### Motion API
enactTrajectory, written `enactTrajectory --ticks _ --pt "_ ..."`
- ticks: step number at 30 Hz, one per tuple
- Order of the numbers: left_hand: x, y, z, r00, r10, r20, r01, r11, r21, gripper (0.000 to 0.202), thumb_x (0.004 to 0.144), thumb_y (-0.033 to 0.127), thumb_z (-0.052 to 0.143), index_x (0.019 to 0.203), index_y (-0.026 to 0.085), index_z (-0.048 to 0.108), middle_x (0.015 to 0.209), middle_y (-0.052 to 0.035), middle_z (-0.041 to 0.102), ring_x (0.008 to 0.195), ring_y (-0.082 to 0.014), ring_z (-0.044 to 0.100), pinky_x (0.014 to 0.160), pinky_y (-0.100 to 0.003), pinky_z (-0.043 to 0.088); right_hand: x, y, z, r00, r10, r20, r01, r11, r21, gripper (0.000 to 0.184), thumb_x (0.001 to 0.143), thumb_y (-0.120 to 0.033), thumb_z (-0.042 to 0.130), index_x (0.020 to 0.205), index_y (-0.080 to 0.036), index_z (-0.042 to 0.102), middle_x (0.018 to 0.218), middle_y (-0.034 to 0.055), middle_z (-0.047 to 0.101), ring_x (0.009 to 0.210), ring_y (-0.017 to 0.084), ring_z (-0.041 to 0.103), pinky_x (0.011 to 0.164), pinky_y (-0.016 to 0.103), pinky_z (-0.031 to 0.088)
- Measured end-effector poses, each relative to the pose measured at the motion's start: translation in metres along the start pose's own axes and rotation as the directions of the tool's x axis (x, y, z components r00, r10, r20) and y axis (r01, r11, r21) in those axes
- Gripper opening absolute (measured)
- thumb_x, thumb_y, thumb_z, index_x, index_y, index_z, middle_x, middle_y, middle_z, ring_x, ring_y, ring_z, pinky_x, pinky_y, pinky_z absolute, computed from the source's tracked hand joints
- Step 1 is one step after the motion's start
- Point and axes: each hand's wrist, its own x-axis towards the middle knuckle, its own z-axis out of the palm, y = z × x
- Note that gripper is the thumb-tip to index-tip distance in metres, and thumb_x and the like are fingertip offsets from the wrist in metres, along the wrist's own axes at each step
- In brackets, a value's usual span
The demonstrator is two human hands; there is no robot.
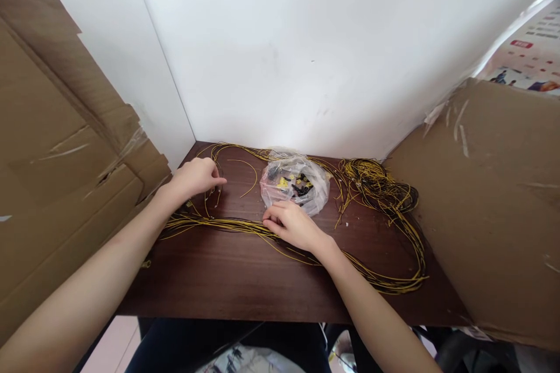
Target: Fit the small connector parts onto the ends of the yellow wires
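My left hand [198, 178] is closed in a pinch over the left part of the table, beside thin yellow and black wires. What lies between its fingertips is too small to make out. My right hand [294, 225] has its thumb and fingers drawn together at the near edge of a clear plastic bag [318, 201]. Anything in that pinch is hidden. Small black and yellow pieces [301, 185] lie in the open bag. Just under the right fingertips runs a long bundle of yellow and black wires [231, 224].
A tangled wire coil [371, 178] sits at the back right, its strands looping to the front. One loose yellow wire [255, 175] curves between my hands. Cardboard panels [65, 186] flank the brown table [245, 297], with a white wall [284, 58] behind.
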Motion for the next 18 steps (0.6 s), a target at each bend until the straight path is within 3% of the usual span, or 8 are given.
enactTrajectory --ticks 7,13,18 --pt "-0.002 0.02 0.007 0.994 -0.111 -0.01 0.111 0.986 0.127 0.027 0.072 0.034 0.06 0.091 0.019 0.071 0.1 -0.0155 0.068 0.094 -0.0321 0.063 0.07 -0.034 0.05 -0.001 0.0 0.0 1.0 -0.01 -0.001 0.01 1.0 -0.018 0.012 0.087 -0.021 0.051 0.083 -0.016 0.061 0.071 0.0005 0.057 0.07 0.012 0.05 0.069 0.023 0.036" --pt "0.0 0.027 0.009 0.994 -0.107 -0.021 0.109 0.982 0.157 0.03 0.07 0.023 0.057 0.097 0.016 0.069 0.105 -0.018 0.066 0.097 -0.0339 0.062 0.071 -0.036 0.051 0.0 0.0 -0.001 1.0 -0.009 -0.003 0.009 1.0 -0.014 0.011 0.086 -0.019 0.052 0.082 -0.016 0.061 0.071 0.0008 0.057 0.07 0.012 0.05 0.069 0.023 0.036" --pt "-0.002 0.022 0.007 0.998 -0.064 0.0 0.064 0.99 0.125 0.027 0.069 0.024 0.058 0.094 0.021 0.069 0.104 -0.0121 0.066 0.096 -0.0319 0.062 0.073 -0.037 0.051 -0.001 0.0 -0.001 1.0 -0.013 -0.006 0.013 1.0 -0.012 0.011 0.086 -0.02 0.052 0.082 -0.016 0.061 0.071 0.0005 0.057 0.069 0.012 0.05 0.069 0.023 0.036"
